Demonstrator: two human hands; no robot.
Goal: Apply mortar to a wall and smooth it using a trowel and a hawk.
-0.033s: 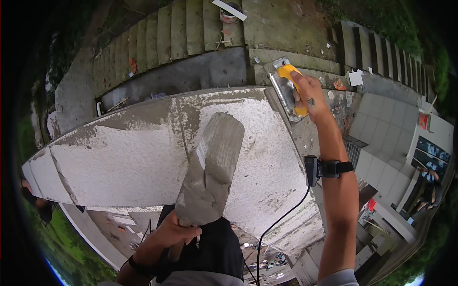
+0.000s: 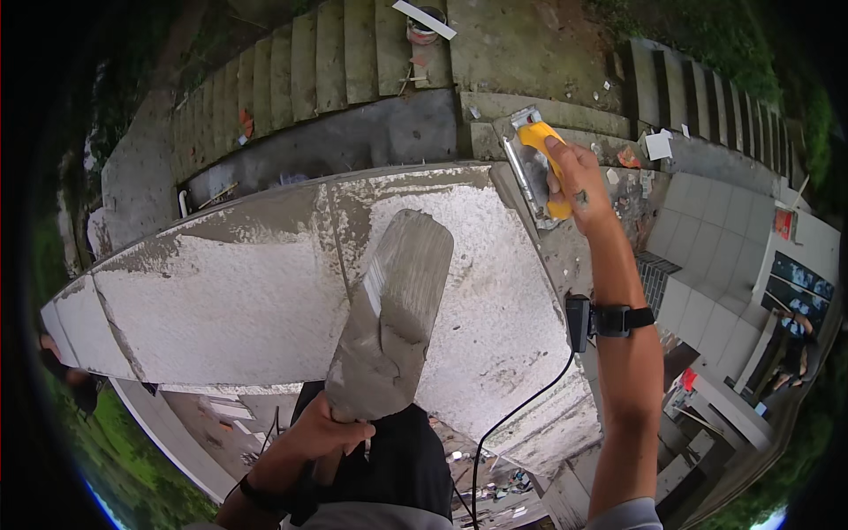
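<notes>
My left hand (image 2: 329, 430) is closed round the short handle of a long, flat, round-cornered mortar board (image 2: 408, 274), which has a thick heap of wet grey mortar on its near half. The board hangs over a wall slab (image 2: 256, 300) with a rough white face and grey mortar smeared along its far edge. Out past the slab's far right corner, my right hand (image 2: 579, 185) grips the yellow handle of a plastering trowel (image 2: 535, 170). Its metal blade is tilted, and part of it lies behind my fingers. A strap with a small black box sits on my right forearm.
A black cable (image 2: 521, 411) runs from the box down past the slab. Beyond the slab lie concrete steps (image 2: 305, 66), with a bucket (image 2: 427, 26) on them. More steps (image 2: 698, 93) and scattered rubble are at the right. Another person (image 2: 795, 344) is at the far right edge.
My right hand and the trowel have shifted very slightly to the right. The mortar board in my left hand is practically still.
</notes>
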